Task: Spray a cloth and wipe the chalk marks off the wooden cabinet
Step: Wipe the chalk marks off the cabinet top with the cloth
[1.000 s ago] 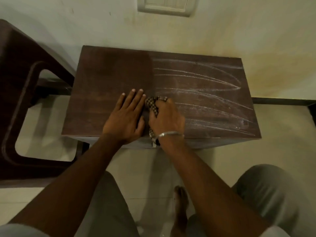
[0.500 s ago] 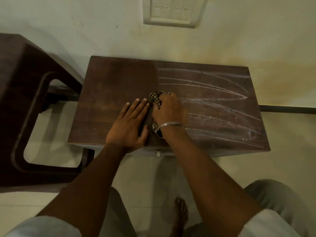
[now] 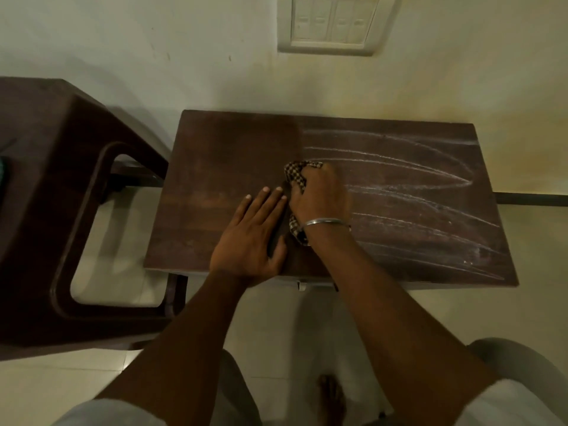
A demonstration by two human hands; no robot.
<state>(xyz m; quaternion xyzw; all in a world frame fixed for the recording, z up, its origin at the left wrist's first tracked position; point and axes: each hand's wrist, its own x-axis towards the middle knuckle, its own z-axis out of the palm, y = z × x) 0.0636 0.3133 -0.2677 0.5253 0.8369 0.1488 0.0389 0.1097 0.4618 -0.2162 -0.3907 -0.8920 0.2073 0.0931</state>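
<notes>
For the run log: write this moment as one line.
phase: wiping | right hand: grips checked cloth on cabinet top | left hand: flat on top | chalk marks: right half only

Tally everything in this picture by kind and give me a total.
Hands: 2, left hand and right hand
Cloths: 1, checked cloth gripped by the right hand
Furniture: 2, wooden cabinet and dark chair
Bracelet: 1
Switch plate: 1
Bare foot: 1
Total: 8
</notes>
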